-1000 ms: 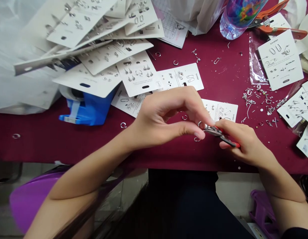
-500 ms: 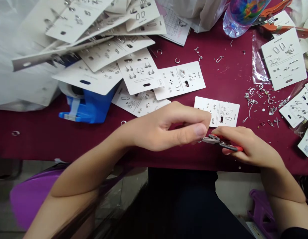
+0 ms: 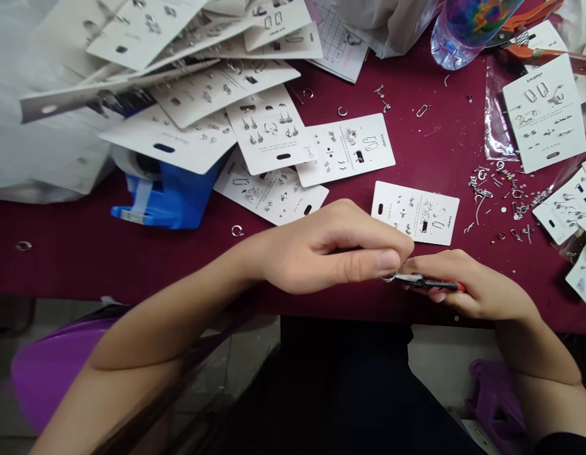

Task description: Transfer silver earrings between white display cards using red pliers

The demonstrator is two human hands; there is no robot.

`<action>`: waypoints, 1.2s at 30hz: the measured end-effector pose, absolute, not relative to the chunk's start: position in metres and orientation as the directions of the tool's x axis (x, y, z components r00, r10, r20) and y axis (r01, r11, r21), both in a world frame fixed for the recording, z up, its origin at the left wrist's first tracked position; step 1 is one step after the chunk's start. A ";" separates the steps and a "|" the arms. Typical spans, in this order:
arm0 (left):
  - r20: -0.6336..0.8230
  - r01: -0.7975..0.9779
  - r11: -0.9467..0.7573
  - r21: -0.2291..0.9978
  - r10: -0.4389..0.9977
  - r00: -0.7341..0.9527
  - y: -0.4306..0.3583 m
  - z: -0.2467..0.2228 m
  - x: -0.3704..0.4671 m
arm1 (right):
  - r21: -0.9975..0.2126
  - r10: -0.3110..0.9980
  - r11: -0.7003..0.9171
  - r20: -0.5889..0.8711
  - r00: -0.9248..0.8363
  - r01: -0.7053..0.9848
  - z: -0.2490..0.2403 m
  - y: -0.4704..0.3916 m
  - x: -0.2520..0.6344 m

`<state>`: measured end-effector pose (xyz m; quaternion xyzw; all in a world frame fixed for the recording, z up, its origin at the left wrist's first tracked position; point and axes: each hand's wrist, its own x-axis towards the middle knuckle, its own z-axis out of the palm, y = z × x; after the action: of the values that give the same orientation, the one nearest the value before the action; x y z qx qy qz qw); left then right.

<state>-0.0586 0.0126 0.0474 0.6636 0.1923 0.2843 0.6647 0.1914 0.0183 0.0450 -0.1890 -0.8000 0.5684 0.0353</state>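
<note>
My left hand is closed, thumb against bent fingers, pinching a small silver ring-like earring. In my right hand are small pliers with red and black handles. Their jaws point left and meet the earring at my left fingertips; how firmly they bite on it I cannot tell. Just beyond both hands lies a white earring card with several silver pieces on it. Another earring card rests farther back, left of it.
Many earring cards pile up at the back left over a blue tape dispenser. Loose metal bits scatter at the right, near a card on a clear bag. A bottle and orange-handled cutters stand behind.
The pliers have turned so their handles look edge-on and closer together. My left hand has shifted slightly right toward my right hand. The whole view has moved a little.
</note>
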 end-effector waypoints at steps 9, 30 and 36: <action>0.110 -0.137 -0.012 0.990 0.663 0.741 0.010 0.041 -0.058 | -0.940 0.246 0.131 -0.277 -0.929 0.315 0.049 0.023 0.202; 0.110 -0.125 -0.080 0.989 0.960 0.259 0.018 0.016 -0.046 | -0.197 0.926 0.376 0.057 -0.372 0.905 0.006 0.113 0.202; 0.175 -0.039 -0.171 0.985 0.956 0.236 0.014 0.020 -0.044 | -0.449 0.871 0.491 0.234 -0.432 0.746 0.023 0.077 0.184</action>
<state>-0.0438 0.0141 0.0197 0.5937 0.3861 0.4826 0.5153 0.1836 0.0772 0.0234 -0.4844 -0.8346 0.1404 0.2217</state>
